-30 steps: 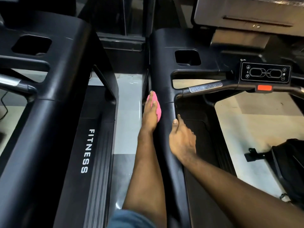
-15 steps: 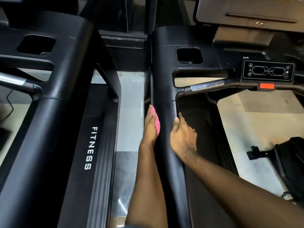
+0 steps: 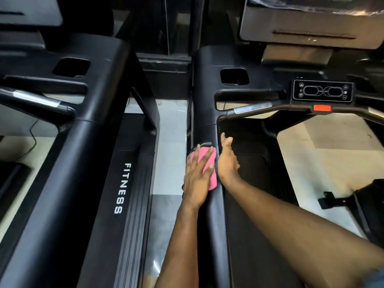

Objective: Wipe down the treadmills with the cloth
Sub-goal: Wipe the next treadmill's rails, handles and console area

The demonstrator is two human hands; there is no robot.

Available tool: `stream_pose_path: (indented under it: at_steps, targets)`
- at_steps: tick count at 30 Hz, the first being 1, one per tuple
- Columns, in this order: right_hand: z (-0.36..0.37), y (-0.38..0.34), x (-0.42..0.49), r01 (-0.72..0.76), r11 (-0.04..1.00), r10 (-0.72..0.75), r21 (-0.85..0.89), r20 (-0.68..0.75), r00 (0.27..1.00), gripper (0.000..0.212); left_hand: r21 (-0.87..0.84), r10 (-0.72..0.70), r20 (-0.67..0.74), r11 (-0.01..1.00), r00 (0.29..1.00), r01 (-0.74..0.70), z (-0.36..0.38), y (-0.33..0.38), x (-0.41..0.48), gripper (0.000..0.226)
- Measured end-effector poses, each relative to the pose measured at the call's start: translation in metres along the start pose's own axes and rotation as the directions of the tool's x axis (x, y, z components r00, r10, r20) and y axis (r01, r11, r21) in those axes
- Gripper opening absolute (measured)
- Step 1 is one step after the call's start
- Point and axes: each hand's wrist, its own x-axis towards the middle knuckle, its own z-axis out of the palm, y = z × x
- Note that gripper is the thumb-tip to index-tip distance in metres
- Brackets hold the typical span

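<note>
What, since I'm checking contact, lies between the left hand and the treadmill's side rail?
The pink cloth, pressed flat under the left hand against the black side rail. The head view shows it.

treadmills (image 3: 99, 100) (image 3: 204, 90) 2 | cloth (image 3: 213, 181) 1 | hands (image 3: 197, 181) (image 3: 227, 163) 2 | control panel (image 3: 323, 91) 1 | red button (image 3: 322, 108) 1 | bag (image 3: 369, 204) 1

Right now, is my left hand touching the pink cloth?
Touching. The head view shows the left hand lying flat on the pink cloth, fingers spread over it, pressing it onto the treadmill rail.

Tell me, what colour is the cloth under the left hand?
Pink; the cloth shows best in the head view.
</note>
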Motion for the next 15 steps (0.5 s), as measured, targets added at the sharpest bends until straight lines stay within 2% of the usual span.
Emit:
stream_pose_path:
  at_steps: [3, 5, 7, 8, 12, 15]
  targets:
    - [-0.017, 0.022, -0.025, 0.017, 0.948, -0.021, 0.319, 0.008, 1.000, 0.058, 0.225, 0.035, 0.051, 0.973, 0.998, -0.046, 0.002, 0.020, -0.040, 0.049]
    - [-0.036, 0.038, -0.050, -0.049, 0.880, 0.042, 0.472, 0.026, 0.999, 0.075, 0.346, -0.004, 0.062, 0.938, 0.998, -0.017, 0.003, 0.028, -0.047, 0.051]
    - [-0.056, 0.059, -0.073, -0.088, 0.863, 0.074, 0.497, 0.047, 0.996, 0.101, 0.436, -0.022, 0.071, 0.900, 0.997, -0.011, 0.007, 0.033, -0.031, 0.052]
    - [-0.063, 0.072, -0.082, -0.093, 0.867, 0.081, 0.490, 0.046, 0.996, 0.102, 0.474, -0.027, 0.074, 0.880, 0.997, -0.011, 0.010, 0.037, -0.013, 0.052]
    - [-0.074, 0.109, -0.105, -0.112, 0.899, 0.086, 0.423, 0.080, 0.993, 0.089, 0.567, -0.059, 0.082, 0.824, 0.995, 0.002, 0.020, 0.054, 0.059, 0.048]
    - [-0.074, 0.106, -0.115, -0.118, 0.901, 0.076, 0.417, 0.116, 0.990, 0.078, 0.570, -0.027, 0.075, 0.822, 0.997, -0.020, 0.021, 0.049, 0.056, 0.048]
